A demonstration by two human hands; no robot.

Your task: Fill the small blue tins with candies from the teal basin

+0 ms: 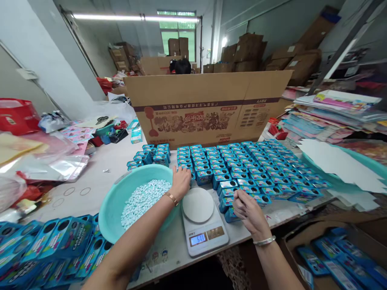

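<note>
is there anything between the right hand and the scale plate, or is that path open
Nothing visible stands between them. The right hand is at the near blue tins, and the bare round plate of the scale lies just to its left, with only bare table between.

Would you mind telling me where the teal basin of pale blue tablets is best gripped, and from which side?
Probably by its rim at the left side. The teal basin is round, wide and open-topped, with a rolled lip that fingers can hook under. That stretch faces bare table, whereas the left hand and the scale crowd the right side.
</note>
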